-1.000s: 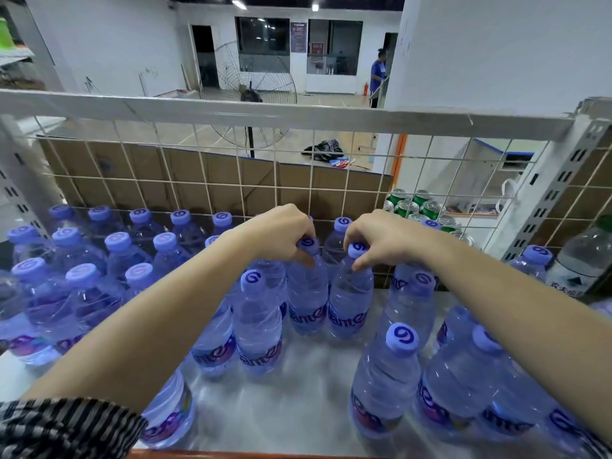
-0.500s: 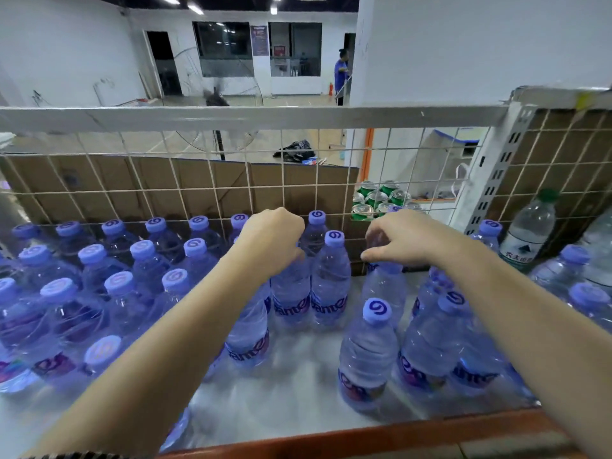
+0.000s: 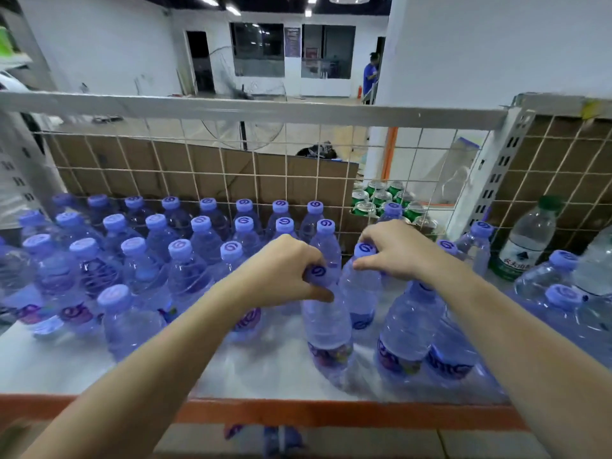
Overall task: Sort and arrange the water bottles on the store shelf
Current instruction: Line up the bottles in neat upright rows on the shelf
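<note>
Left hand has come forward, gripping one bottle by its cap; right hand pinches second bottle.

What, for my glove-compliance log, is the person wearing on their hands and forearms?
Nothing that shows. The left hand and right hand are bare, with no gloves, and no ring, watch or bracelet is visible. Both forearms are uncovered right to the frame's edge; no sleeve is in view.

White shelf, orange front edge, purple-capped water bottles standing, green-capped bottle
</note>
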